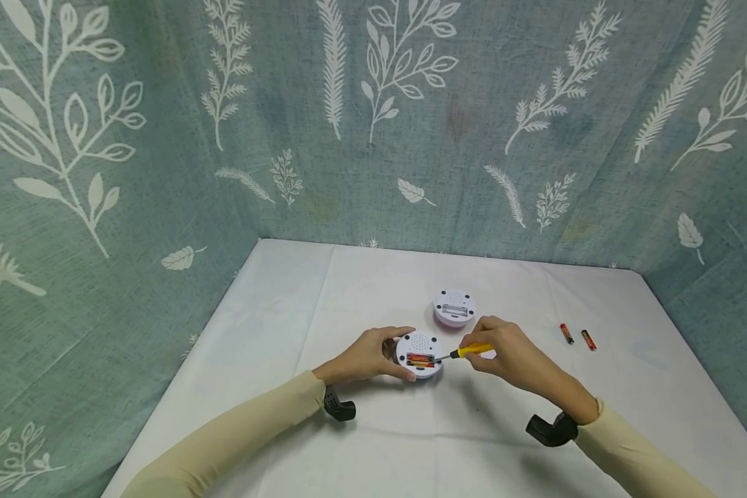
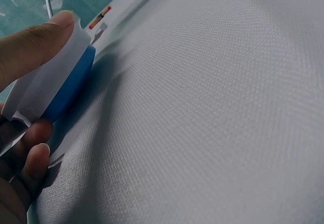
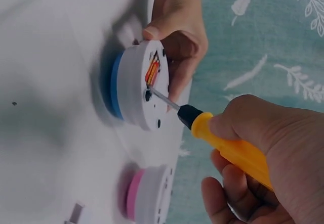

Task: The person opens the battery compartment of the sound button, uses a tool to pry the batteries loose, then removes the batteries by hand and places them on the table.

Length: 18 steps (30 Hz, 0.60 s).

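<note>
Held device [image 3: 133, 82] shows blue, seemingly underneath, only in wrist views.

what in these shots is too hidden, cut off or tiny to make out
- Head view: any lettering on the two loose batteries is too small to read.
- Left wrist view: the fitted batteries are hidden by the blue-based device itself and the left hand.
- Right wrist view: the right hand hides the screwdriver handle's end; the bottom edge crops the pink-based device.
</note>
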Each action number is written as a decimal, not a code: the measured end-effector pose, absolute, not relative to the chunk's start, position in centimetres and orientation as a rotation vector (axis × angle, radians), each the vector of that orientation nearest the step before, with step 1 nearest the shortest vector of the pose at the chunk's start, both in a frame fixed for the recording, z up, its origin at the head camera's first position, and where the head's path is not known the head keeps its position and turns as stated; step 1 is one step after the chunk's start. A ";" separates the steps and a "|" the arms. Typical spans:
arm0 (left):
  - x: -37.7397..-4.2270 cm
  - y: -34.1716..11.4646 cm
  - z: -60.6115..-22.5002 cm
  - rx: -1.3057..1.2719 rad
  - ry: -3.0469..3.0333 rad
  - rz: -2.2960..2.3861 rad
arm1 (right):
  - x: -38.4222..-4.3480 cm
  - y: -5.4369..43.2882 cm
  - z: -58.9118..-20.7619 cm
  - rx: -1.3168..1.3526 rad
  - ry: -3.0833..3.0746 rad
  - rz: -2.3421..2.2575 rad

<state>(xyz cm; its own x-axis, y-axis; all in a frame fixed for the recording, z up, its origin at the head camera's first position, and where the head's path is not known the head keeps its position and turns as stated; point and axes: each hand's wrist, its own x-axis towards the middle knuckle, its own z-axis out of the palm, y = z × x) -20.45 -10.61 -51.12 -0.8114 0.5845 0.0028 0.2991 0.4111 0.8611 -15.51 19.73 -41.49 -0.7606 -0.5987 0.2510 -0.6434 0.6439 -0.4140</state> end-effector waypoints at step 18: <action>-20.6 -10.6 -51.3 0.764 2.399 1.334 | -15.7 19.0 -41.0 1.008 -2.807 0.724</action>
<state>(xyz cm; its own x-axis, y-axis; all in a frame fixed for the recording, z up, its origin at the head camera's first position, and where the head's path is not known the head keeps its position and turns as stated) -20.62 -10.56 -51.32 -0.8168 0.5769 0.0028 0.3067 0.4302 0.8490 -15.67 19.02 -41.03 -0.7820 -0.5828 0.2209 -0.6169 0.6733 -0.4074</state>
